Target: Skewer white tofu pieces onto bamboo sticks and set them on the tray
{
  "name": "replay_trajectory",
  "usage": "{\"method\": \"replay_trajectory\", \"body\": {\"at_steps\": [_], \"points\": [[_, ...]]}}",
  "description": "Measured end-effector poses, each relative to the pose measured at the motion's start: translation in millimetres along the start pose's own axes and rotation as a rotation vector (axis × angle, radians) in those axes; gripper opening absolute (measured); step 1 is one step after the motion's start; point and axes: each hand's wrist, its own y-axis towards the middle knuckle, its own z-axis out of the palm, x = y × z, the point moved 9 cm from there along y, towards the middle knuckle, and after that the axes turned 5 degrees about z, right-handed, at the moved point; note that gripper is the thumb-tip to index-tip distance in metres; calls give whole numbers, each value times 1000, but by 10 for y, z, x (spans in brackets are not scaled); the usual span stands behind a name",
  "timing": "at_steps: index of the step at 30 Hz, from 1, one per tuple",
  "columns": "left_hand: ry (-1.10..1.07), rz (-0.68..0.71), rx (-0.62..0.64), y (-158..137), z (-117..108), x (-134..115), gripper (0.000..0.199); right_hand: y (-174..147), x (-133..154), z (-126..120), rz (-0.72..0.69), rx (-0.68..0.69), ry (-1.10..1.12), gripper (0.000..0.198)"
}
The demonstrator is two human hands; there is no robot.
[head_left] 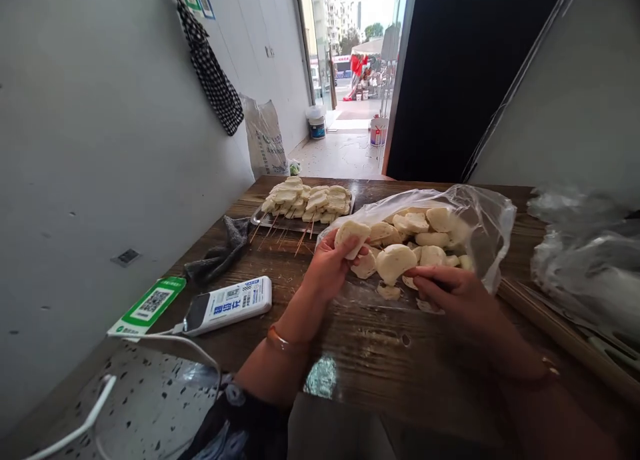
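The counter (370, 360) is dark brown wood with a visible grain and a glossy patch of light near its front edge. At the far side sits a metal tray (257, 219) of skewered slices (327, 200). Right of it spreads a clear plastic bag (493, 210), open, with pale slices (433, 255) inside. Toward the left lie a crumpled dark grey cloth (210, 263) and a white device (233, 305) with a cable attached. Along the right, what seems to be crumpled clear plastic (583, 253) is blurred.
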Motion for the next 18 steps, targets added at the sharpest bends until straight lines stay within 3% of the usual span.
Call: {"method": "replay_trajectory", "body": {"at_steps": [4, 18], "points": [[-81, -6, 37, -3, 35, -1, 44, 5, 43, 34, -49, 14, -116, 32], [-94, -42, 70, -1, 50, 36, 34, -17, 59, 82, -89, -1, -134, 28]]}}
